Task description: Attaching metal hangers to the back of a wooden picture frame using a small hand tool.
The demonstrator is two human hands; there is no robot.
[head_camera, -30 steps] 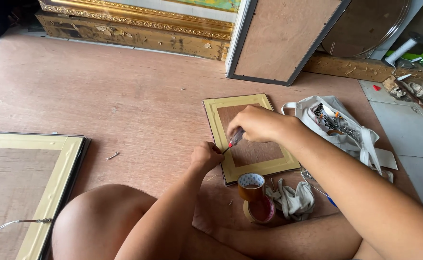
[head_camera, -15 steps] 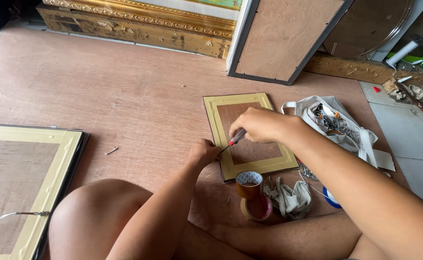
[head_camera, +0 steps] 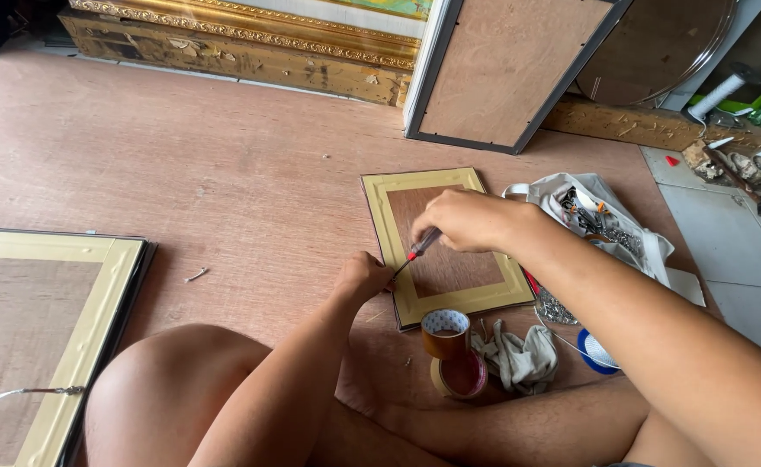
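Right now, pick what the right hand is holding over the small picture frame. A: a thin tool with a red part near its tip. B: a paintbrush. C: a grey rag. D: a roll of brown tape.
A: the right hand grips a thin tool with a red part near its tip, slanting down towards the left hand at the edge of the small picture frame; the tape rolls and the rag lie on the floor nearby.

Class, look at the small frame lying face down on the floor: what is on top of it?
On the small frame rest the right hand, holding a red-tipped tool, and the left hand at its edge. The tool's tip is hidden by the left hand.
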